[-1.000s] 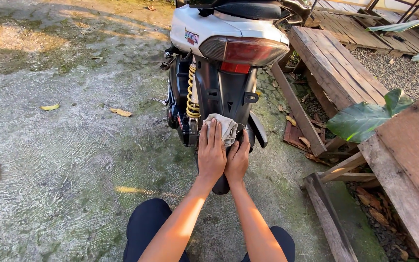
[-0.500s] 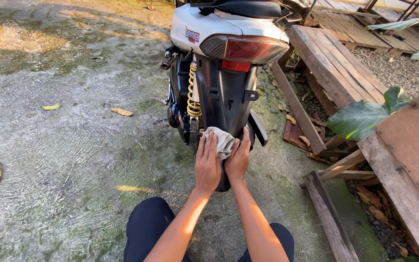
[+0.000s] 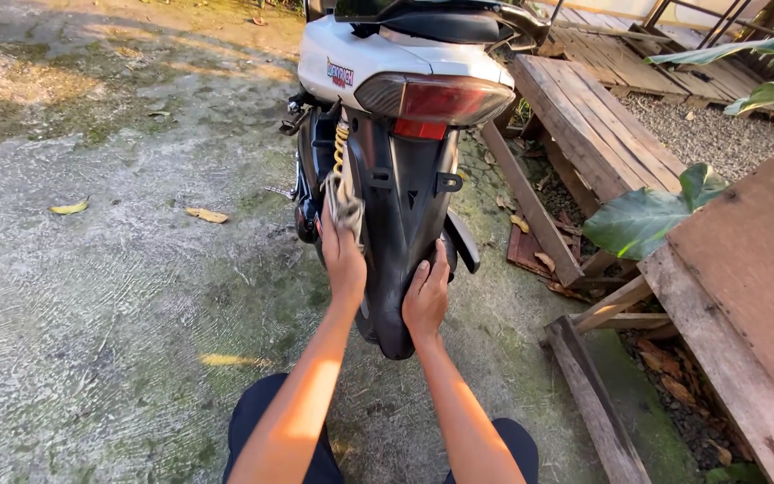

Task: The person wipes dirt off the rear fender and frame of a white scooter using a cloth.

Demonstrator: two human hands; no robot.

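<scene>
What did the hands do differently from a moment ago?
The left hand carried the cloth off the middle of the black rear fender to its left edge, by the yellow spring. The right hand let go of the cloth and now lies flat on the fender. The scooter stayed put.

The hands no longer press the grey cloth (image 3: 342, 204) together on the black rear mudguard (image 3: 402, 224). The left hand (image 3: 342, 255) now carries it up to the mudguard's left edge, while the right hand (image 3: 425, 298) sits lower, bare, flat on the guard.
</scene>
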